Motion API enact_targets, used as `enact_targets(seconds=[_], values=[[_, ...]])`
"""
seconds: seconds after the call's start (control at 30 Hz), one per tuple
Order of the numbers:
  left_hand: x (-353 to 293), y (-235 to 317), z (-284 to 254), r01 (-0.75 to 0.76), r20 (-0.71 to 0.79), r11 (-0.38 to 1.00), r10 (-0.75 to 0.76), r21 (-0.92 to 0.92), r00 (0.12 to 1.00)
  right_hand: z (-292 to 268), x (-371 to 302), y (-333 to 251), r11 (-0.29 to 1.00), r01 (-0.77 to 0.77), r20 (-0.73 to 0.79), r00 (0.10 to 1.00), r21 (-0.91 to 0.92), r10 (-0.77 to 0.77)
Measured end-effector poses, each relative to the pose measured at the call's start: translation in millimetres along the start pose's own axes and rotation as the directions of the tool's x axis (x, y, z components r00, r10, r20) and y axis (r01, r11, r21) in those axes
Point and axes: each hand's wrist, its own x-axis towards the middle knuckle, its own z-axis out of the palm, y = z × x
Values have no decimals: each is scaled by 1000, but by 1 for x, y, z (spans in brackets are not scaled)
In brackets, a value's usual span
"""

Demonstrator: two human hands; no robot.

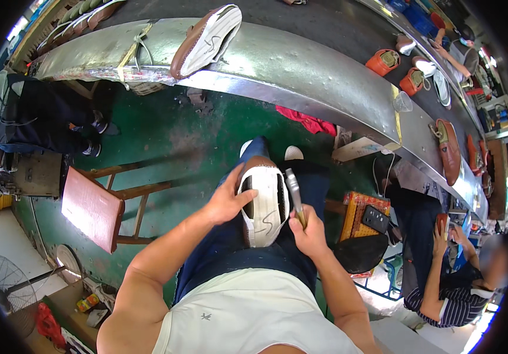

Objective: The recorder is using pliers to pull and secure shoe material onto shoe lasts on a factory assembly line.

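Nearest me, the seated worker in a white top has a brown-and-white shoe [267, 215] propped lengthwise on the lap of dark blue trousers [209, 259], its brown end pointing away and a dark wavy line on its white face. The left hand [228, 199] grips the shoe's left side, thumb laid over onto the white face. The right hand [309, 230] is closed around the handle of a metal-headed hand tool [293, 187], held up just beside the shoe's right edge; whether the two touch, I can't tell. Over to the left stands a wooden stool [93, 209] with a pinkish-brown seat; to the right, a black device [376, 218] lies on a beaded seat cover [350, 222]. Further right, a co-worker [443, 283] in a striped sleeve holds a brown item. Beyond the worker's feet, a red cloth [306, 121] lies by a long metal bench [301, 65]. On it, at the far side, another brown-and-white shoe [209, 42] rests tilted, and orange shoes [382, 61] sit farther right.
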Motion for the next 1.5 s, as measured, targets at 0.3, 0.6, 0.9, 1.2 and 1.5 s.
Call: enact_targets(seconds=[0.3, 0.6, 0.9, 1.2, 1.5], values=[[-51, 0, 55, 126, -84, 952, -106, 278, 991, 35, -27, 54, 890, -266, 22, 960, 372, 278], [5, 2, 76, 562, 693, 818, -335, -122, 638, 8, -65, 92, 837, -273, -45, 942, 475, 333], [-35, -47, 84, 178, 488, 964, -255, 198, 835, -74, -124, 43, 918, -318, 172, 916, -235, 362], [-41, -60, 83, 290, 497, 943, -176, -162, 850, -69, -69, -2, 641, 287, 422, 904, -712, 64], [-24, -119, 108, 133, -5, 982, -134, 132, 991, -25, -92, 40, 867, 164, 260, 965, -470, -42]])
